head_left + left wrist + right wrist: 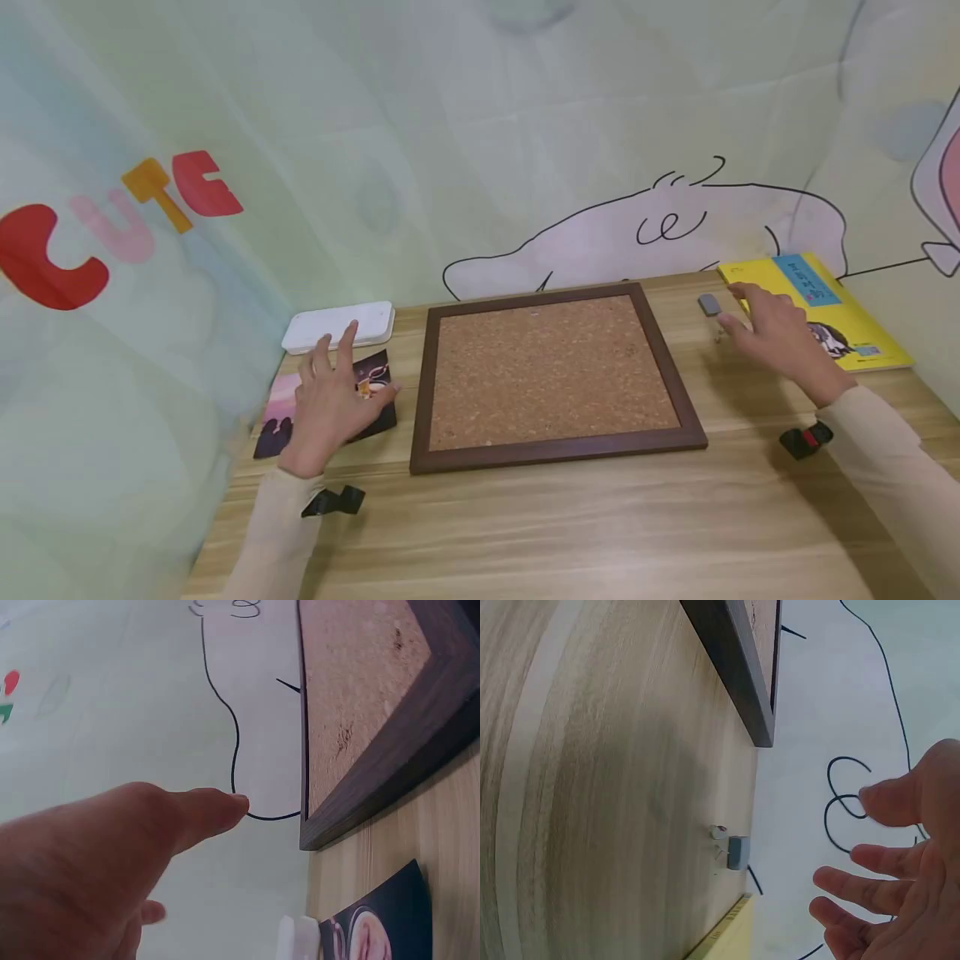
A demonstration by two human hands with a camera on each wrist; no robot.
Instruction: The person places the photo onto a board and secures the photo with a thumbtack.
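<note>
My left hand (330, 408) hovers with spread fingers over printed picture cards (281, 404) at the table's left, holding nothing. Just beyond its fingertips lies a flat white case (341, 325). In the left wrist view the thumb (202, 814) points toward the corkboard's corner, apart from it. My right hand (776, 329) is above the table's right side, fingers loosely bent and nothing held, near a small grey block (708, 305) and a yellow book (862, 333). Between the hands lies a framed corkboard (551, 375), its cork face up. Part of the cards is hidden behind the left hand.
Tiny pin-like items (718, 832) lie beside the grey block, too small to tell exactly. A printed curtain (375, 167) borders the wooden table (562, 533) at the back and left. Bare wood stretches in front of the corkboard.
</note>
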